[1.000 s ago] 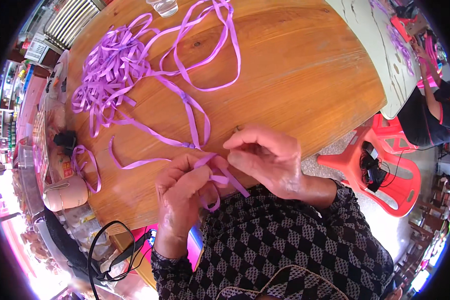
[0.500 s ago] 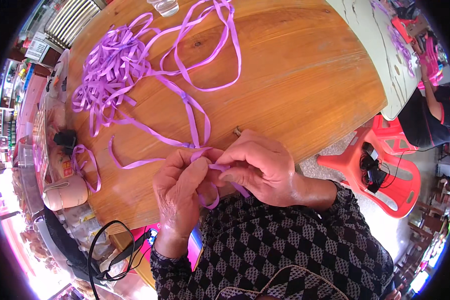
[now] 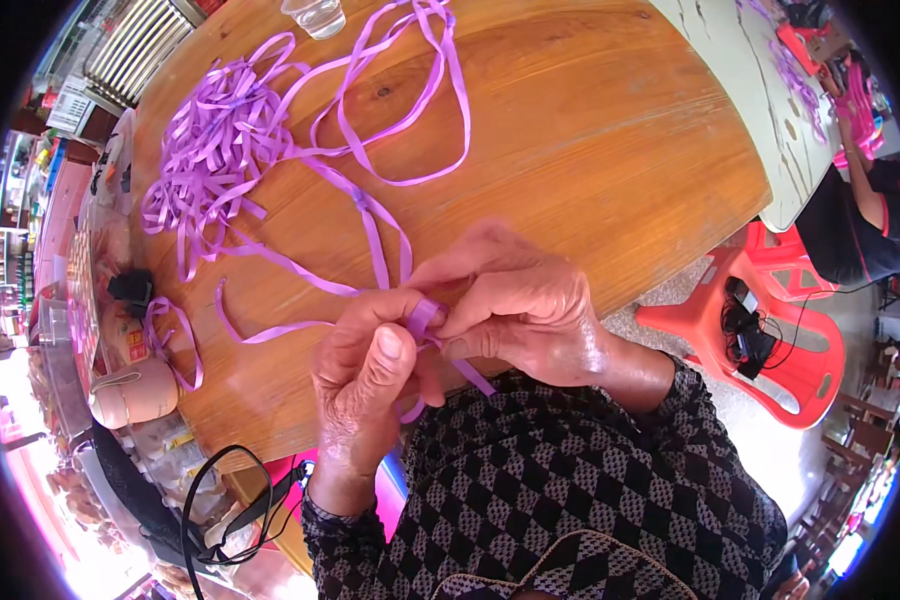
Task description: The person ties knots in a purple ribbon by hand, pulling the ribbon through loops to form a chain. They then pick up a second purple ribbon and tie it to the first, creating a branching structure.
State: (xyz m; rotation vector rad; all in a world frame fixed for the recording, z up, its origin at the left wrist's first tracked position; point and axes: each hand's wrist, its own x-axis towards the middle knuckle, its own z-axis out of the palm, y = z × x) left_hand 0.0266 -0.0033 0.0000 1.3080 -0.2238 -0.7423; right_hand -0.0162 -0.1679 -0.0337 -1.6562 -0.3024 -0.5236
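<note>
A long purple ribbon (image 3: 373,245) runs from the far side of the wooden table down to my hands at its near edge. My left hand (image 3: 365,365) is closed on the ribbon, its thumb raised and a loop bent over the index finger. Close against it, my right hand (image 3: 515,315) pinches the same ribbon between thumb and fingers. One ribbon end hangs below the hands over the checked top. The knot between the hands is mostly hidden by the fingers. At the far left lies a tangled heap of purple ribbon (image 3: 215,140).
The wooden table (image 3: 590,150) adjoins a white marbled table (image 3: 710,40). A clear cup (image 3: 316,16) stands at the far edge, a pink rounded container (image 3: 135,393) at the left. Red plastic stools (image 3: 805,375) hold a black cabled device. Another person (image 3: 855,230) sits at the right.
My right hand has lifted slightly and its fingers have shifted. My left thumb has risen off the ribbon, and a loop now shows over the left index finger.
</note>
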